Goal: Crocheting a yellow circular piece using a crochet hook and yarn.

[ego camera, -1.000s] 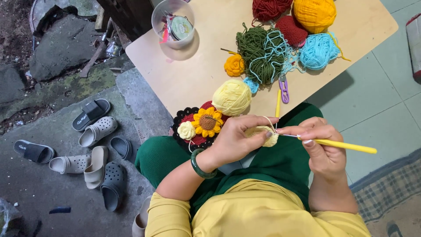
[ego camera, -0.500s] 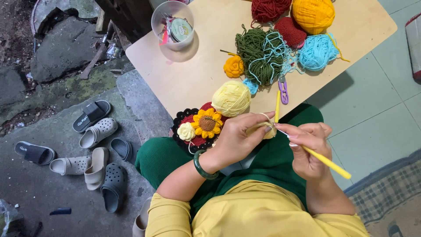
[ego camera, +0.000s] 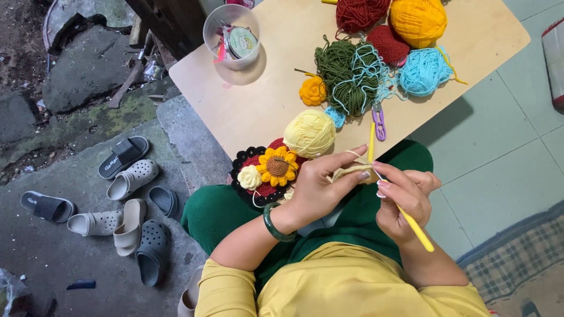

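My left hand (ego camera: 320, 185) pinches a small pale-yellow crochet piece (ego camera: 351, 171) over my lap, with yarn looped across its forefinger. My right hand (ego camera: 405, 196) grips a yellow crochet hook (ego camera: 415, 228), its tip at the piece and its handle pointing down to the right. A pale-yellow yarn ball (ego camera: 309, 133) sits at the near edge of the wooden table (ego camera: 264, 100). Beside it lies a crocheted mat (ego camera: 264, 171) with a sunflower and a cream flower. A green bangle circles my left wrist.
On the table lie green yarn (ego camera: 341, 70), light-blue yarn (ego camera: 424, 71), red yarn (ego camera: 359, 13) and orange yarn (ego camera: 418, 20), a small orange flower (ego camera: 312, 91), a second yellow hook (ego camera: 371, 142) and a clear plastic cup (ego camera: 232, 35). Several sandals (ego camera: 117, 199) lie on the ground at left.
My right hand has turned the hook: its handle swung from pointing right to pointing down-right, and the hand has closed in on the piece. The left hand stays in place.
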